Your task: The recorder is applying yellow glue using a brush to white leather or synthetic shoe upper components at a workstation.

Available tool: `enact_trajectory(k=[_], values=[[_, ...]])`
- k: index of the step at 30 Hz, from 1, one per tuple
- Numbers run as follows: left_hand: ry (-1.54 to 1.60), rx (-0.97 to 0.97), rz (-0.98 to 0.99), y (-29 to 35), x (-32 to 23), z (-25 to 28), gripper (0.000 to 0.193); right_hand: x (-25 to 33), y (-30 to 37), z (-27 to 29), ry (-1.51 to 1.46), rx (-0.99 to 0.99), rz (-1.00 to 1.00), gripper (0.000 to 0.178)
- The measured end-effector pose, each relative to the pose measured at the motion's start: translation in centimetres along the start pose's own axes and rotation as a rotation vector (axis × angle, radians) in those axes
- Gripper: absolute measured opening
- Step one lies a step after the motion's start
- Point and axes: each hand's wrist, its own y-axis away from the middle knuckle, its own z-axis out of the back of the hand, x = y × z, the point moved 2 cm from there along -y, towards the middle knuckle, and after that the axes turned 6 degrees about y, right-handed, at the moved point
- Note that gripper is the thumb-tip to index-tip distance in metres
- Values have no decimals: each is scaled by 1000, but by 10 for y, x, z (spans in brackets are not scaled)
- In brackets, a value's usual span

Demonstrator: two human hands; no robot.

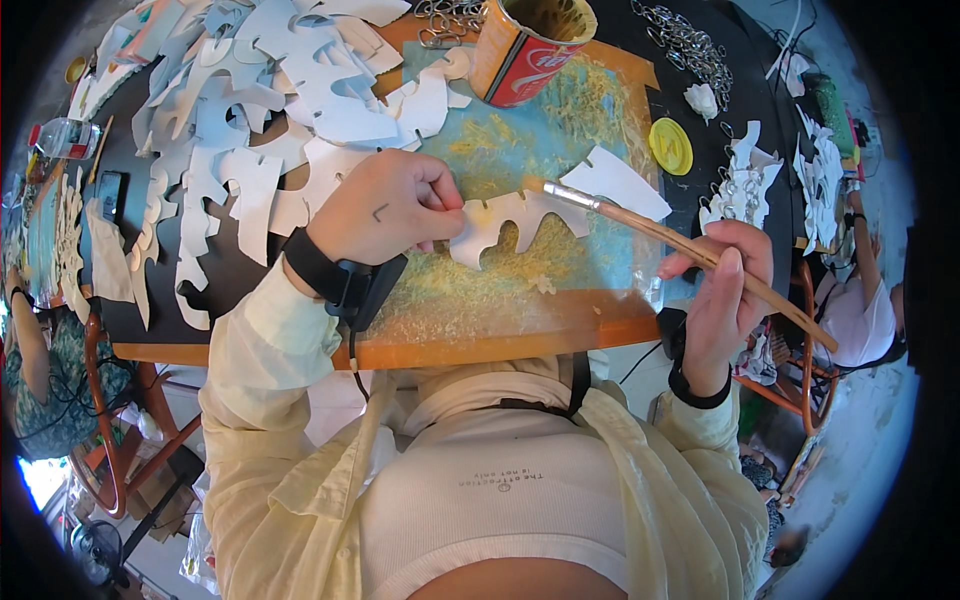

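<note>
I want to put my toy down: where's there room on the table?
Try the front of the board, below the held piece, though it's smeared yellow. A small dark patch of table shows between the lid and the chain-covered pieces to its right. The upper left is crowded with white cutouts; the tin and chains take room along the far side.

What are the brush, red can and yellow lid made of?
Brush: smooth brown handle, apparently wood; its silvery band shines like metal. Can: probably metal, looking glossy and printed, though card is possible. Lid: likely plastic, being bright, even yellow.
</note>
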Motion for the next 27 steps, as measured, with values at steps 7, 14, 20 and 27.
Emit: enact_trajectory(k=[7, 14, 20, 27], values=[[-5, 9, -29, -2, 3, 1, 9, -2, 5, -10, 3, -27, -203, 25], [-11, 6, -27, -1, 2, 0, 9, -6, 3, -12, -9, -45, -226, 26], [-16, 14, -51, 0, 1, 0, 10, 0, 1, -7, 44, -35, -237, 27], [-21, 13, -47, -1, 2, 0, 10, -4, -7, -18, 2, -86, -303, 27]])
